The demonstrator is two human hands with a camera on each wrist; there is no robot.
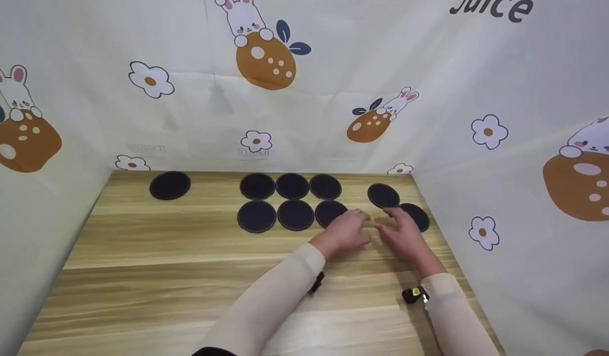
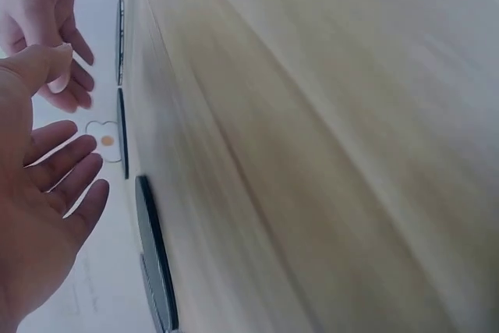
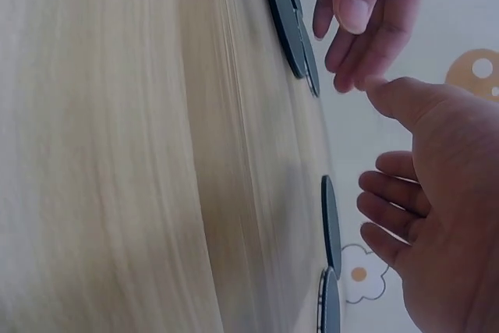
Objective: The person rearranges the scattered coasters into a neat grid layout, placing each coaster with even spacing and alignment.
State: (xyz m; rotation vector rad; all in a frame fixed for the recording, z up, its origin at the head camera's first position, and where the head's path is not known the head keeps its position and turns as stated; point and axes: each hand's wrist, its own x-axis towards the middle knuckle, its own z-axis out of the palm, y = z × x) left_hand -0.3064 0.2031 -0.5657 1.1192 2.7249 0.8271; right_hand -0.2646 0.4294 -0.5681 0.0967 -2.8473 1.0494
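Observation:
My left hand (image 1: 348, 230) hovers by the near right coaster (image 1: 329, 212) of a block of dark round coasters, partly covering it in the head view. Close beside it, my right hand (image 1: 404, 238) overlaps the front one of two loose coasters (image 1: 417, 217); the other loose coaster (image 1: 383, 195) lies just behind. Both hands face each other with fingers apart and gently bent, nothing between them. In the left wrist view the left palm (image 2: 35, 212) shows bare, above the wood. The right palm (image 3: 461, 200) is likewise bare in the right wrist view.
The block is two rows of three, including a front left coaster (image 1: 256, 216). One more coaster (image 1: 170, 185) lies alone at the back left. The wooden table (image 1: 176, 267) is bounded by a printed cloth (image 1: 195, 118) at the back and both sides.

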